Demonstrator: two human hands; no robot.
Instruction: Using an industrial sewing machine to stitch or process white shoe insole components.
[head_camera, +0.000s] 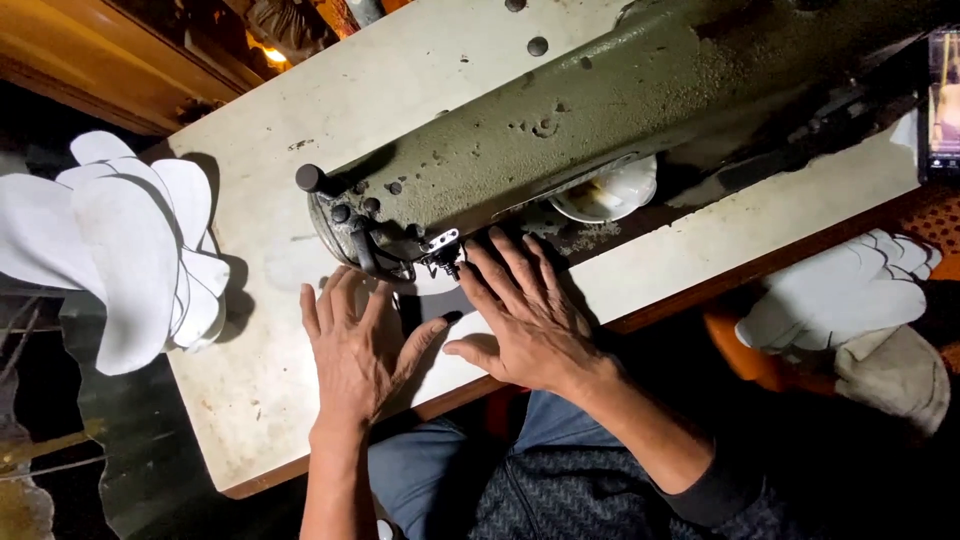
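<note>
Two hands lie flat on a worn, cream-coloured table (260, 370), which fills most of the head view and runs off toward the upper right. Across it stretches the olive-green sewing machine (600, 100), its long arm slanting from the upper right down to the needle head near the middle of the table. To the left, overhanging the table's edge, sits a stack of white cut pieces (130, 250) with rounded ends, fanned one over another. A second, smaller pile of white pieces (850, 290) rests off the table at the right, on something orange (its lower part is too dark to make out). A phone (942, 100) with a lit screen stands at the far right edge.

The right hand (525, 320) is spread open, palm down, fingers pointing up toward the presser foot (445, 255), its fingertips just beside the foot. The left hand (355, 350) is likewise open and flat, just left of the right, thumb stretched toward it. Between and under the two hands lies a small dark piece of material (428, 305), pressed to the table and reaching to the foot; neither hand grips it, both only bear down on it.
</note>
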